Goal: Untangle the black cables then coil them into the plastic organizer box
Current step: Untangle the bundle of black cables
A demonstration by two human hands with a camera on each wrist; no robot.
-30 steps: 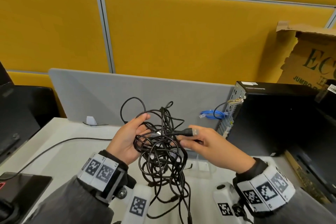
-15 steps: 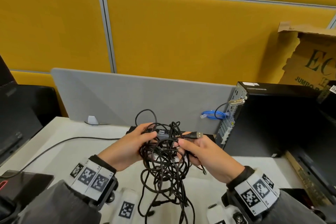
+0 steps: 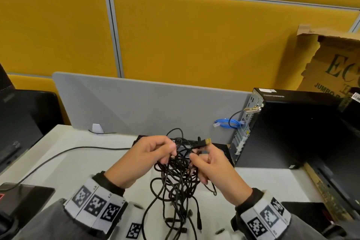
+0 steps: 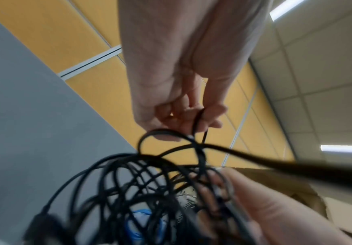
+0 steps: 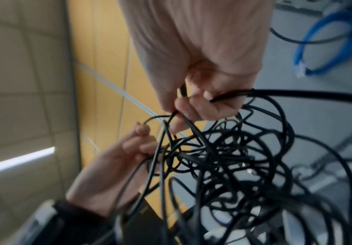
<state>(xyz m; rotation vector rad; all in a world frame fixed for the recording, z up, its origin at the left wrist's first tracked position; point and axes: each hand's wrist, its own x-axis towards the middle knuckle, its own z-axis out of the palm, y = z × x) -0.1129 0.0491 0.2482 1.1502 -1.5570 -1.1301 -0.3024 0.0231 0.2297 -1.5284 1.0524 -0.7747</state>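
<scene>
Both hands hold the tangle of black cables (image 3: 176, 177) in the air above the desk (image 3: 78, 160), near its middle; the lower loops and plug ends hang down to the desk surface. The left hand (image 3: 148, 156) is curled, with thumb and fingers pinching strands at the upper left of the tangle. The right hand (image 3: 212, 165) is also curled, pinching a cable just behind a USB plug (image 3: 206, 141) that sticks up past the fingers. The plastic organizer box cannot be identified with certainty in these views.

The step in hand appears to be freeing one cable end from the knot. No cable is yet separated.

Recommended procedure:
- Keep the plug end pinched in the right hand and follow that single cable back into the tangle.
- Use the left hand to hold the mass loose, not tight; pulling hard is likely to cinch the loops.
- Pass the plug back through each loop in turn; do not drag the cable sideways.
- Lower the bundle onto the desk if the hanging loops swing or catch.

Keep clear of the blue cable (image 3: 227, 123) at the computer tower (image 3: 288, 128) on the right.
</scene>
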